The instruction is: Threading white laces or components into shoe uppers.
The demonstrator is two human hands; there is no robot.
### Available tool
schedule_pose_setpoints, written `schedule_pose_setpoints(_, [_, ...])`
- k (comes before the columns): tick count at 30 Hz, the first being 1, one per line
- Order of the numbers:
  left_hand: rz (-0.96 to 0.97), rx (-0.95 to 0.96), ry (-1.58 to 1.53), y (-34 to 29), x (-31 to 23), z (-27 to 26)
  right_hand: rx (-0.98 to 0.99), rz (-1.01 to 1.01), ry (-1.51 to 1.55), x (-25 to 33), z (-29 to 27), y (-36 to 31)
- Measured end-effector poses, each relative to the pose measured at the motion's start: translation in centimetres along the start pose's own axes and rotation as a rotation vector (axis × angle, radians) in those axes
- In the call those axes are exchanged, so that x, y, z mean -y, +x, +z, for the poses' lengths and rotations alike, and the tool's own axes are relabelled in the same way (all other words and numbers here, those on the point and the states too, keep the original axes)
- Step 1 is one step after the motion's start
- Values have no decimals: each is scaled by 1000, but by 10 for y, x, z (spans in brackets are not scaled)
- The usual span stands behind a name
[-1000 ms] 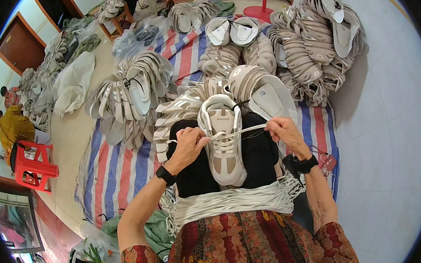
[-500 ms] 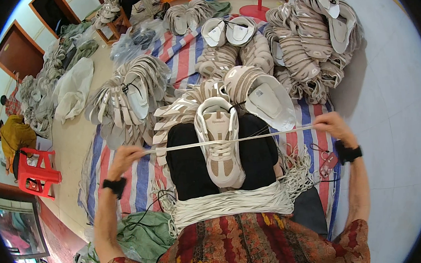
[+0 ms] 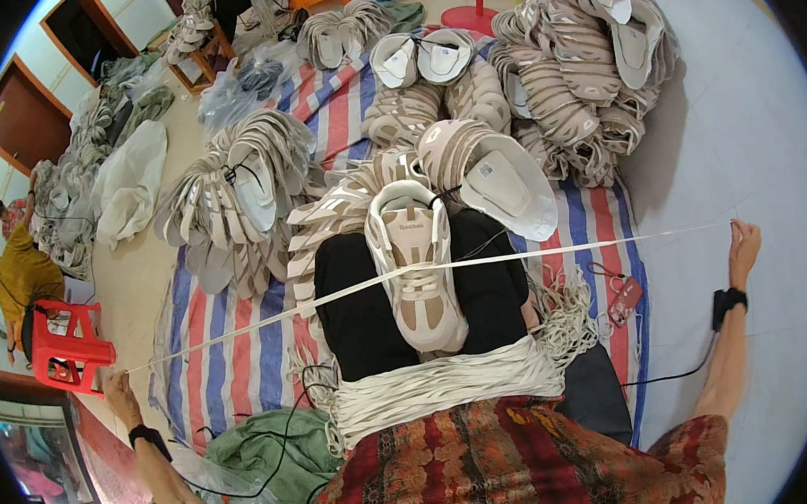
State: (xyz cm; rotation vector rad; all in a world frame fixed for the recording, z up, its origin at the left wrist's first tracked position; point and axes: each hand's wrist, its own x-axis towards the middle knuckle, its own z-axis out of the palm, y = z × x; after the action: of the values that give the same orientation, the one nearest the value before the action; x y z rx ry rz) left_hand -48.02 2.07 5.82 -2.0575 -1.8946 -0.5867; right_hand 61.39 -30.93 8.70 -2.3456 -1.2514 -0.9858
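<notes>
A beige and white shoe upper (image 3: 411, 232) lies between my black-clad knees, its toe toward me. A flat off-white shoelace (image 3: 555, 250) runs across its tongue and stretches out to both sides. My left hand (image 3: 121, 395) is far out at the left, fingers pinched on one end of the shoelace. Out to the right, my right hand (image 3: 745, 242) pinches the other end. Both arms are spread wide, and the lace looks taut. Across my lap lies a thick bundle of off-white laces (image 3: 442, 383).
Tied bunches of shoe uppers (image 3: 493, 183) lie just beyond my knees, with more piles (image 3: 569, 68) at the back right. A striped sheet (image 3: 241, 359) covers the floor. A red stool (image 3: 72, 346) and a person in yellow (image 3: 26, 272) are at the left.
My hands have moved far apart, the left outward and toward me, the right outward to the right. Much more lace now shows on both sides of the shoe upper.
</notes>
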Motion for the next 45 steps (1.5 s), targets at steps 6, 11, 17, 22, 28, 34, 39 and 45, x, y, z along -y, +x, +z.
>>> schedule_pose_setpoints(6, [-345, -89, -308, -7, -63, 67, -1, 608, 1074, 180, 10, -57])
schedule_pose_setpoints(11, [-258, 162, -997, 34, -268, 85, 695, 451, 1541, 370, -4, -46])
schedule_pose_setpoints(17, [-152, 663, -1509, 28, -449, 59, 1064, 249, 1514, 458, 19, -53])
schedule_pose_setpoints(22, [-103, 878, -1481, 23, -507, 79, 1181, 222, 1460, 466, 25, -55])
schedule_pose_setpoints(28, [54, 856, -1284, 18, -544, 79, 1184, 302, 1523, 465, 35, -56])
schedule_pose_setpoints(34, [70, 893, -1325, 13, -548, 91, 1149, 175, 1379, 471, 33, -47])
schedule_pose_setpoints(39, [-4, 880, -1389, 13, -539, 89, 1022, 222, 1467, 477, 31, -51])
schedule_pose_setpoints(45, [-150, 696, -1343, 8, -476, 95, 575, -308, 1041, 479, 7, -29])
